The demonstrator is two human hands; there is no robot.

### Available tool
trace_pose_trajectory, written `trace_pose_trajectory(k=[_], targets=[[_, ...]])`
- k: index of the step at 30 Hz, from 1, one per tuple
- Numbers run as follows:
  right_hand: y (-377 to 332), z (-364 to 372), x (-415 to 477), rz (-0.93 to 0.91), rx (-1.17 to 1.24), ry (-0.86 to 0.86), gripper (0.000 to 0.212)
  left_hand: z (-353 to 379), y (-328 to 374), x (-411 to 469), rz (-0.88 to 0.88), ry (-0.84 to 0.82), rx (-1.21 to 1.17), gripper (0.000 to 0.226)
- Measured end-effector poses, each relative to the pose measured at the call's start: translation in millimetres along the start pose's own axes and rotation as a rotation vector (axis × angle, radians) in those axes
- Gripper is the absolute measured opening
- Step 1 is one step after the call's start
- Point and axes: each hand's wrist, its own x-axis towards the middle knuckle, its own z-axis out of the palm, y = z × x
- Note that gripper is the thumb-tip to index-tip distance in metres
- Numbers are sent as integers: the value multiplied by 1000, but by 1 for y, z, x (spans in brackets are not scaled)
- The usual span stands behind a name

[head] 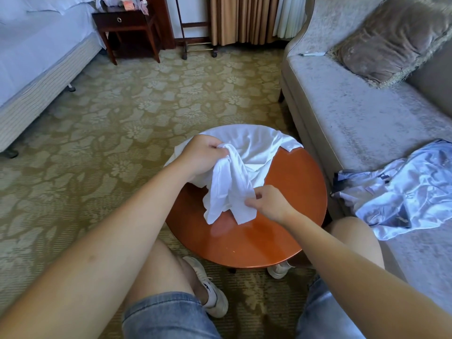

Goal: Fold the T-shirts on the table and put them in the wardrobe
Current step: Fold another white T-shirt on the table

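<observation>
Over the round table (256, 238) I see my left hand (199, 156) fisted round the white T-shirt (254, 145) — right hand (267, 203) pinching its hanging end

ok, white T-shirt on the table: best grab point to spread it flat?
Probably the far sleeve, from the right: it lies flat on the table, pointing toward the sofa. The left hand and right hand hold the T-shirt by its crumpled near part.
</observation>
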Motion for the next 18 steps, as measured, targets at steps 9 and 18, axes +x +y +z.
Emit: trace_pose_trajectory(k=[9, 18], targets=[[-22, -23, -9, -146, 129, 234, 51, -3, -18, 3, -27, -31, 109, 10], [-46, -39, 1, -36, 199, 530, 52, -15, -17, -7, -33, -31, 74, 39]])
